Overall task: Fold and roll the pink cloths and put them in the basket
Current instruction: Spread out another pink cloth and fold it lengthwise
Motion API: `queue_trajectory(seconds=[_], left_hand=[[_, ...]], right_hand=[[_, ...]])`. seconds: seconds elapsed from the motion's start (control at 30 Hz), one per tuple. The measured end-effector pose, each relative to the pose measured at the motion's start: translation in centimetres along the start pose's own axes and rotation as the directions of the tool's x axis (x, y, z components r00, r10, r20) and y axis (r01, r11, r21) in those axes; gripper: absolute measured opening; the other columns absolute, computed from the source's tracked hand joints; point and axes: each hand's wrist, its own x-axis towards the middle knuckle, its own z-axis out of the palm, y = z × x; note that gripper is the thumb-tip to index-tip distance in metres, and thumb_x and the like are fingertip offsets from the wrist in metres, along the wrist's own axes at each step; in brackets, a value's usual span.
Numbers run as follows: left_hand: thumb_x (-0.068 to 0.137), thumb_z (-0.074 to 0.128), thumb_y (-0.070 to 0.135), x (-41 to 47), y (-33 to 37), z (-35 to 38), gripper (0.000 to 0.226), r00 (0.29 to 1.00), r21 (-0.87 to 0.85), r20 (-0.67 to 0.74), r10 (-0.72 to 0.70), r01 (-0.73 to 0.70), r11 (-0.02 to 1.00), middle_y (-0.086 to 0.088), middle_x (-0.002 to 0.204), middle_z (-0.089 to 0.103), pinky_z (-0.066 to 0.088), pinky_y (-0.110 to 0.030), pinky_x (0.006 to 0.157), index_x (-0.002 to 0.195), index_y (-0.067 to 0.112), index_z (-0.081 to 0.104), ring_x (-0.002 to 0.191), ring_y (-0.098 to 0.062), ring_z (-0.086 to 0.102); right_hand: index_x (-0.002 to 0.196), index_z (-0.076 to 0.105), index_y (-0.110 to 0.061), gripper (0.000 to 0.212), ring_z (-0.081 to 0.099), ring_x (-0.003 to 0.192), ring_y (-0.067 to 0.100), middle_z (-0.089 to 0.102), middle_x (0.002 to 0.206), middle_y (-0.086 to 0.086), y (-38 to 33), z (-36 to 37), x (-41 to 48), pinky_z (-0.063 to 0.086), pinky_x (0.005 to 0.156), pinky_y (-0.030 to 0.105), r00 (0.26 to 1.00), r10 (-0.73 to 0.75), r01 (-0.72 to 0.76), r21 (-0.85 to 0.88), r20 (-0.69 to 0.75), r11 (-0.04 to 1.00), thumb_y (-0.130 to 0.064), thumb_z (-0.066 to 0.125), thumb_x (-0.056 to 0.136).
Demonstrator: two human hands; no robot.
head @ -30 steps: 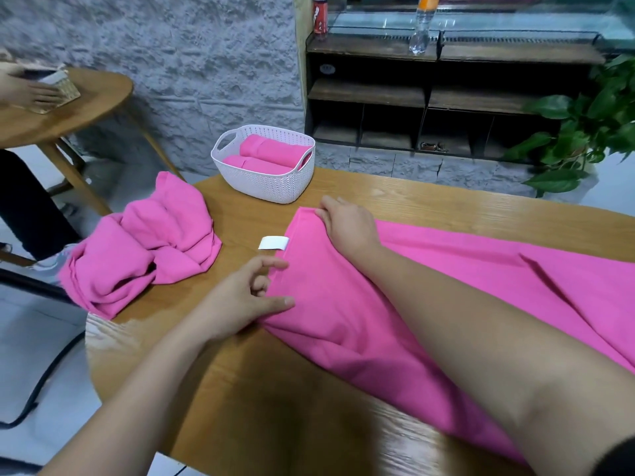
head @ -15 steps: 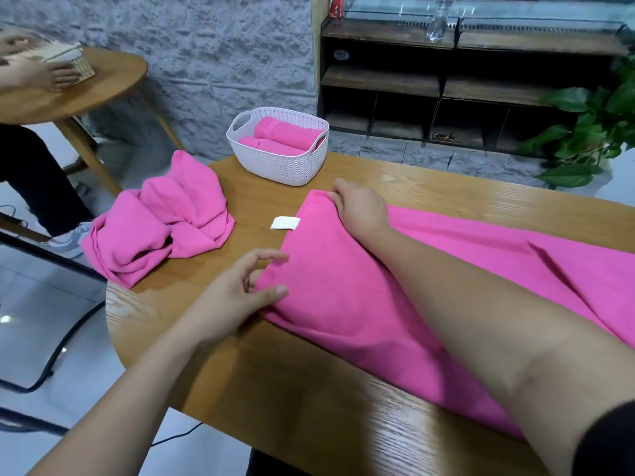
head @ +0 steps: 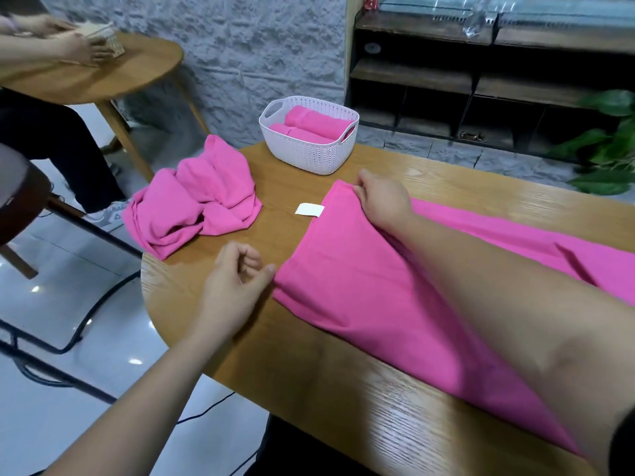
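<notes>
A long pink cloth (head: 378, 269) lies smoothed flat across the table (head: 309, 372) from left to right. A white label (head: 309, 210) juts from its left edge, and my right hand (head: 381, 204) grips its far left corner. Further left, a crumpled pink cloth (head: 196, 204) overhangs the table's edge. At the far side, a white perforated basket (head: 309, 156) holds two rolled pink cloths (head: 316, 123) side by side.

rough grey stone wall (head: 257, 46), dark wooden shelving (head: 412, 73), glossy pale floor (head: 68, 290).
</notes>
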Motion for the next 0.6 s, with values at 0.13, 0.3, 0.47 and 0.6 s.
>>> queue_trajectory(seconds=[0.13,0.3,0.47,0.6], left_hand=[[0.092,0.08,0.034,-1.6,0.0,0.1,0.015,0.991,0.121,0.131,-0.027,0.011,0.993,0.007,0.076,0.067,0.047,-0.021,0.065,0.089,0.024,0.069,0.068,-0.003,0.058],[0.083,0.088,0.016,-1.9,0.7,0.2,0.045,0.982,0.044,0.187,-0.018,0.01,0.999,0.01,0.098,0.077,0.056,-0.031,0.088,0.114,0.027,0.058,0.091,-0.01,0.071],[0.083,0.089,0.024,-1.9,0.6,0.5,0.053,0.974,0.057,0.224,0.014,-0.027,0.998,0.013,0.099,0.077,0.05,-0.027,0.092,0.12,0.031,0.051,0.098,-0.003,0.069],[0.088,0.085,0.027,-2.1,0.7,0.5,0.04,0.969,-0.003,0.246,0.016,-0.015,1.0,0.003,0.089,0.077,0.05,-0.029,0.087,0.117,0.03,0.057,0.09,-0.013,0.071]], right_hand=[[0.122,0.058,-0.014,0.029,0.065,0.108,0.038,0.071,0.118,0.016,0.0,-0.7,0.2,0.049,0.083,0.044,0.995,0.052,-0.056,0.049,0.089,0.997,-0.039,0.053,0.106],[0.13,0.055,-0.011,0.034,0.06,0.118,0.039,0.066,0.128,0.018,0.0,-0.8,-0.4,0.049,0.097,0.046,0.99,0.078,-0.09,0.1,0.117,0.991,-0.035,0.055,0.105],[0.129,0.056,-0.013,0.032,0.056,0.117,0.038,0.062,0.126,0.016,0.2,0.3,-1.5,0.044,0.103,0.05,0.997,0.04,-0.044,0.062,0.06,0.997,-0.035,0.051,0.105],[0.129,0.057,-0.013,0.032,0.056,0.116,0.037,0.062,0.124,0.015,0.2,0.3,-1.6,0.044,0.103,0.05,0.998,0.044,-0.046,0.061,0.036,0.997,-0.034,0.049,0.106]])
